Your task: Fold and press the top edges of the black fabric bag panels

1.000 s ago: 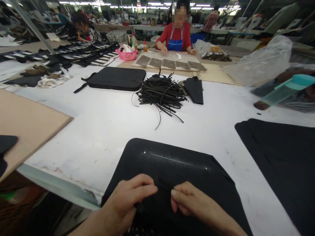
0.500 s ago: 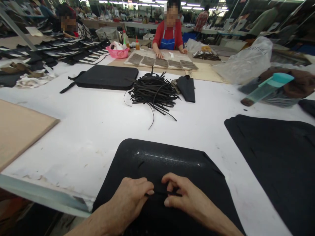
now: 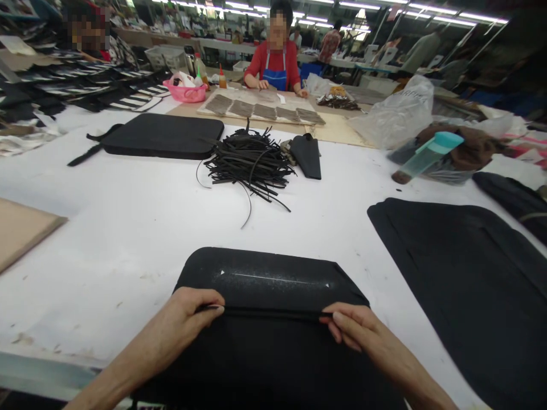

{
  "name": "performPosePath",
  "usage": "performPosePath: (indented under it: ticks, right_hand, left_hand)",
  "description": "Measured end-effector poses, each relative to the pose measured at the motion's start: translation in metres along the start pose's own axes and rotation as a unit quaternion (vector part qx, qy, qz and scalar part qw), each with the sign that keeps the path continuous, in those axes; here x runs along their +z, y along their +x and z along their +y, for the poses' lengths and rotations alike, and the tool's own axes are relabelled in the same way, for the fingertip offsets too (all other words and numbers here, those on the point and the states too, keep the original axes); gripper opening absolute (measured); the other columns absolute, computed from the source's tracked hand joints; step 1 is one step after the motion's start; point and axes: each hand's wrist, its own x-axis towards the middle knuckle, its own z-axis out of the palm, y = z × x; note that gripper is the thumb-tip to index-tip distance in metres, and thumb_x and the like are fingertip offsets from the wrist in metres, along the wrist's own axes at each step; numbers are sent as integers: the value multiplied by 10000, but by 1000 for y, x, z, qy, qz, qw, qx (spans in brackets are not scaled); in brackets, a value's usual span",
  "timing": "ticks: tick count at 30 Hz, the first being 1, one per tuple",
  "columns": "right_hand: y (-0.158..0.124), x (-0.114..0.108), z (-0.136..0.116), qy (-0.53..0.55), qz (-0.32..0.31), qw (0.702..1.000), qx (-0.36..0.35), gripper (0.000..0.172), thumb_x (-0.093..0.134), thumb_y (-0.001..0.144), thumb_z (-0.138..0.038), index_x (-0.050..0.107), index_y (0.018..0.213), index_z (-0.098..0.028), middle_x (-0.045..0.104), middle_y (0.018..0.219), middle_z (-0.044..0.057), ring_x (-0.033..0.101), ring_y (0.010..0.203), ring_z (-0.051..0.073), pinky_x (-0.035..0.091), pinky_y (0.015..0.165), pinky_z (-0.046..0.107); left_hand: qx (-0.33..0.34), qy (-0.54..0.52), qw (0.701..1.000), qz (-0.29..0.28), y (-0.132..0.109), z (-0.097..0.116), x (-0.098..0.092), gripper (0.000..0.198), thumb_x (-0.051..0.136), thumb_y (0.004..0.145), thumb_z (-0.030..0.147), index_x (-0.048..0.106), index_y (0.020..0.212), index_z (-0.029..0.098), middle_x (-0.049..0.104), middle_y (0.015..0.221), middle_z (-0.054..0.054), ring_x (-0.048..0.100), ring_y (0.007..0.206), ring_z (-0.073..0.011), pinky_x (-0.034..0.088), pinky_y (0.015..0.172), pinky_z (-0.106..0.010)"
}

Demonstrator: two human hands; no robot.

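Observation:
A black fabric panel (image 3: pixel 273 285) with rounded corners and a faint chalk line lies on the white table (image 3: pixel 141 228) right in front of me. A thin black strip (image 3: pixel 273 312) is stretched across it. My left hand (image 3: pixel 188 310) pinches the strip's left end, fingers closed. My right hand (image 3: pixel 354 327) pinches its right end, fingers closed too. Both hands rest on the panel, far apart.
A pile of black strips (image 3: pixel 250 162) lies mid-table beside a small black piece (image 3: pixel 307 156). A black pad (image 3: pixel 160 135) sits at the back left, large black panels (image 3: pixel 461 267) at the right, brown board (image 3: pixel 21 228) at the left. A person in red (image 3: pixel 276 65) works opposite.
My hands were close together at the panel's middle; they have slid apart along the strip to its two ends. The camera view has shifted rightward.

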Motion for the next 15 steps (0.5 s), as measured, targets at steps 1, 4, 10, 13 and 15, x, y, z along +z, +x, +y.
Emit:
performPosePath:
  ticks: [1, 4, 10, 13, 15]
  right_hand:
    - [1, -1, 3, 14, 10, 1000, 1, 335, 454, 853, -466, 571, 868, -153, 498, 633, -21, 317, 490, 77, 177, 453, 238]
    - [8, -1, 12, 54, 44, 998, -12, 266, 445, 849, -413, 503, 910, -161, 541, 615, -29, 313, 434, 66, 174, 437, 232]
    - [17, -2, 21, 3, 154, 987, 34, 199, 507, 769, -360, 460, 693, -182, 566, 537, -31, 367, 373, 67, 204, 400, 212]
    - [16, -5, 24, -19, 178, 983, 34, 214, 492, 770, -342, 508, 644, -170, 546, 537, -33, 372, 396, 67, 232, 414, 213]
    - [14, -7, 26, -27, 181, 983, 30, 237, 454, 788, -346, 529, 651, -167, 554, 549, -28, 378, 402, 70, 241, 418, 216]
  left_hand:
    - [-12, -7, 1000, 0, 0, -4, -2, 260, 465, 819, 391, 588, 688, 203, 502, 623, 23, 470, 626, -158, 321, 564, -220]
    - [-28, -22, 999, -1, 3, -16, -2, 307, 456, 820, 436, 551, 650, 199, 471, 613, 19, 464, 626, -162, 329, 571, -226]
    - [-98, -61, 993, -1, 17, -40, 1, 384, 485, 755, 578, 578, 701, 209, 513, 630, 7, 483, 622, -180, 354, 546, -235]
    - [-91, -63, 994, 1, 23, -60, 2, 399, 493, 738, 604, 600, 712, 221, 539, 635, 6, 504, 630, -187, 377, 563, -244]
    - [-64, -59, 996, 34, 27, -74, 3, 375, 512, 726, 593, 617, 719, 233, 553, 631, 8, 520, 645, -192, 397, 593, -251]
